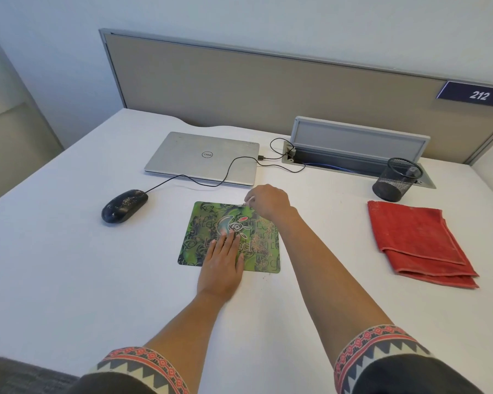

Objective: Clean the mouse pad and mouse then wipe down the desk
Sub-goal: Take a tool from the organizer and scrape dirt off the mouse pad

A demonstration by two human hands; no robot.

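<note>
The mouse pad (194, 245) is printed with green foliage and dark lettering; the mouse (124, 206) is shown black, speckled tan. The cloth (419, 240) is red, the laptop (202, 157) silver, the mesh cup (397, 179) black, the desk (69, 265) white. Sleeve cuffs (143, 368) are banded with red, cream and grey zigzags.

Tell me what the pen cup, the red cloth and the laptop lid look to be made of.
Pen cup: black wire mesh, likely metal, matte; you can see through its lattice.
Red cloth: woven fabric, probably microfibre or cotton; soft folds, stitched hem.
Laptop lid: silver, metal or metal-look plastic; smooth dull sheen, cannot tell which.
</note>
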